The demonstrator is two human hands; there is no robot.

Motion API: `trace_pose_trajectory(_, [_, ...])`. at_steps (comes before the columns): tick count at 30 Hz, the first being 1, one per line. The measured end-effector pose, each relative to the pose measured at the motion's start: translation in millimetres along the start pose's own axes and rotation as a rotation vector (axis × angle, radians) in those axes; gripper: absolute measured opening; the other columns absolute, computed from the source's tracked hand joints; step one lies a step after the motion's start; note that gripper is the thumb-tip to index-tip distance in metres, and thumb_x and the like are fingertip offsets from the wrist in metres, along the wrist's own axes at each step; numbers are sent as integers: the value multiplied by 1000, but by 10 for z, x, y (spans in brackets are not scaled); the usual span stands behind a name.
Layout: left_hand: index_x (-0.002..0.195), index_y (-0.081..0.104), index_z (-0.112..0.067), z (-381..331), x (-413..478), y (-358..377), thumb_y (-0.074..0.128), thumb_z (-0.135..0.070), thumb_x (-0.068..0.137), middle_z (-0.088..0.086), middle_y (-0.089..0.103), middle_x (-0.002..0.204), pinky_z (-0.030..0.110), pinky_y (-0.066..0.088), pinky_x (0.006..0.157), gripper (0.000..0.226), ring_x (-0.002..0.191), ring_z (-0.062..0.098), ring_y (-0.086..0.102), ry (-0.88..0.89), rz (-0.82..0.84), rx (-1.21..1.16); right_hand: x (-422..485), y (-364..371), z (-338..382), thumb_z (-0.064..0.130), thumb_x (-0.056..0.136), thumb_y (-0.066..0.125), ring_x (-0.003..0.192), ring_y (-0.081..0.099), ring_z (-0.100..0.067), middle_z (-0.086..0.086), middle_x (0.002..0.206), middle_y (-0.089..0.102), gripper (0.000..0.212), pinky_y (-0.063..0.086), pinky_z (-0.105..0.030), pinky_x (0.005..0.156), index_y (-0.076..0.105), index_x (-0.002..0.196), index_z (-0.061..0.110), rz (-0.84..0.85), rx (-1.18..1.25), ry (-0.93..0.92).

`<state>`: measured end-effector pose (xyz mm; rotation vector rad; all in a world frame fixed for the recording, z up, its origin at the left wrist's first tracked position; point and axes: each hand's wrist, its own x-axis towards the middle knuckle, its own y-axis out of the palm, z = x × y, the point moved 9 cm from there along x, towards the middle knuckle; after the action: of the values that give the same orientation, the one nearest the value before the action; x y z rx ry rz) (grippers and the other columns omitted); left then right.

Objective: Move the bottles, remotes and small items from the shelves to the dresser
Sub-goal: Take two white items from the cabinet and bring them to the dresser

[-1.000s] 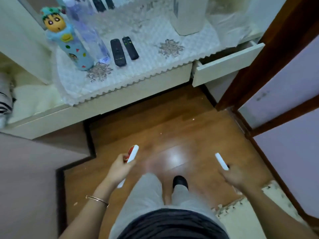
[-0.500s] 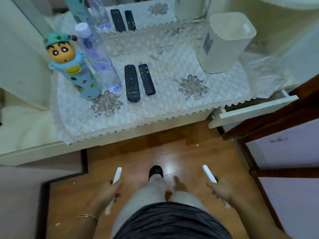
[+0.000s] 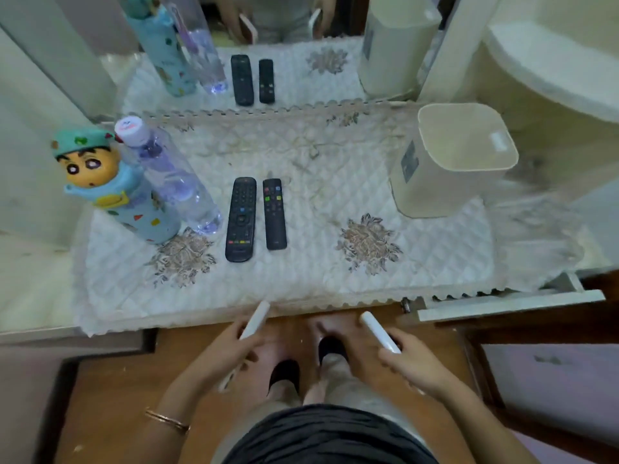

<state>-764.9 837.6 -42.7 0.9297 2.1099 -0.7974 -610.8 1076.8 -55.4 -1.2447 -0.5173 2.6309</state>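
The desk (image 3: 37, 289) fills the upper part of the head view, spread with a quilted cover (image 3: 318, 209) that hangs over its front edge. A cream bin (image 3: 449, 162) stands at the cover's right. At the left, a cartoon bottle (image 3: 134, 202) and a clear water bottle (image 3: 174, 182) stand just beside each other. Two black remotes (image 3: 241, 219) lie side by side next to them, long axes running front to back.

Both hands hang below the front edge. The left hand (image 3: 227, 349) has its fingers curled round a left white remote (image 3: 256, 318), and the right hand (image 3: 412, 360) grips a right white remote (image 3: 378, 331) the same way.

Each white remote points forward toward the desk, tips leaning slightly inward. The left one's tip already touches the line of the cover's edge, while the right one's stops just short. The bare stretch of cover lies straight ahead, between the black remotes and the bin, so a forward reach would probably set both down parallel to the black pair.
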Motion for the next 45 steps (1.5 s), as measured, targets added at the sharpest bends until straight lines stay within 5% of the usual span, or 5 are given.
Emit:
trace_pose_trajectory(10, [120, 44, -14, -1581, 313, -58, 55, -18, 86, -6, 52, 92, 24, 40, 63, 36, 74, 10, 51, 227, -242, -245, 721, -979, 1330, 20, 83, 62, 66, 52, -6, 13, 86, 49, 47, 38, -20, 50, 45, 127, 13, -168, 133, -215])
trace_pose_trajectory(15, [103, 44, -15, -2006, 668, -156, 69, -29, 78, 0, 54, 87, 23, 42, 51, 38, 67, 10, 52, 253, -424, -79, 1035, -974, 1521, 14, 75, 69, 81, 58, -24, -10, 103, 57, 50, 47, -28, 60, 47, 119, 6, -258, 110, -136])
trace_pose_trajectory(21, [138, 28, 0, -2054, 1083, -220, 63, -39, 79, 20, 39, 136, 42, 39, 103, 78, 122, 36, 44, 182, -524, 307, 1285, -889, 1663, 26, 72, 70, 109, 52, -32, -15, 120, 49, 60, 49, -43, 91, 43, 122, 5, -394, -89, -67])
trace_pose_trajectory(32, [147, 14, -7, -2085, 1245, -135, 53, -47, 84, 12, 13, 155, 34, 13, 116, 85, 141, 29, 15, 386, -420, 638, 1437, -973, 1797, 43, 77, 65, 121, 40, -33, -15, 128, 43, 65, 43, -42, 94, 43, 125, 5, -487, -305, -10])
trace_pose_trajectory(45, [149, 8, -11, -2145, 1303, -312, 51, -55, 82, 6, 10, 157, 37, 17, 114, 90, 140, 27, 16, 334, -447, 772, 1583, -980, 1966, 43, 78, 66, 116, 49, -32, -13, 126, 44, 66, 48, -43, 89, 38, 127, 8, -435, -302, -25])
